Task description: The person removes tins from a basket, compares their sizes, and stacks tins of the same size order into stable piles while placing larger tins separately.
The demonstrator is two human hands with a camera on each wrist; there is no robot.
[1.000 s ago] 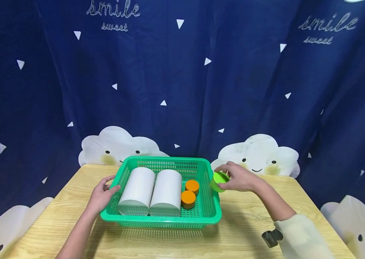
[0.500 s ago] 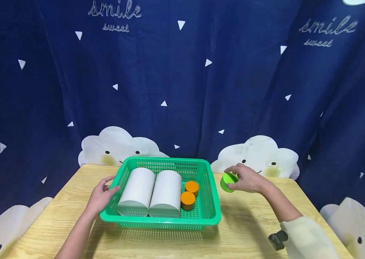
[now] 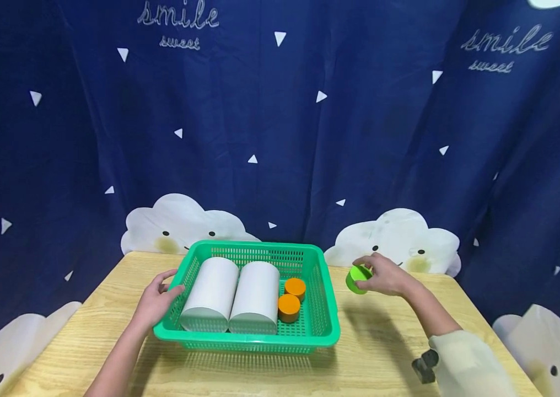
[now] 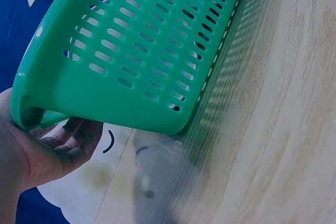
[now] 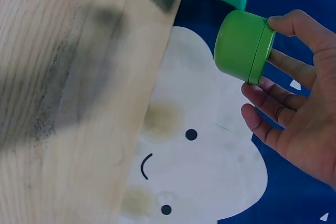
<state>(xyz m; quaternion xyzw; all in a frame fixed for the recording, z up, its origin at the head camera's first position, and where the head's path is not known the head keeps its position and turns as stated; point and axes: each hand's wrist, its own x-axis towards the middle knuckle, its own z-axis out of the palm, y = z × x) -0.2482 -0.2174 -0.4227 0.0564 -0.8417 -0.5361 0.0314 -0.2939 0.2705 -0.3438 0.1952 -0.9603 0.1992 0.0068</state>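
A green plastic basket (image 3: 247, 338) with slotted walls stands on the wooden table. My left hand (image 3: 155, 301) grips its left rim, thumb over the edge and fingers underneath, as the left wrist view shows. To the right of the basket my right hand (image 3: 385, 275) holds a small bright green round container (image 5: 240, 46) above the tabletop. Thumb and fingertips pinch it around its lidded end, where a seam shows. Inside the basket two large white cylinders (image 3: 255, 292) lie side by side. Two small orange round pieces (image 3: 288, 307) are to the right of them.
The light wooden table (image 3: 260, 380) ends at a far edge just behind the basket. Beyond hangs a dark blue curtain (image 3: 240, 110) with white clouds and triangles. A black clip-like piece (image 3: 425, 366) sits at the right sleeve (image 3: 468, 364).
My right hand has carried the green round container away to the right, from beside the basket's right rim. My left hand and the basket have stayed in place.
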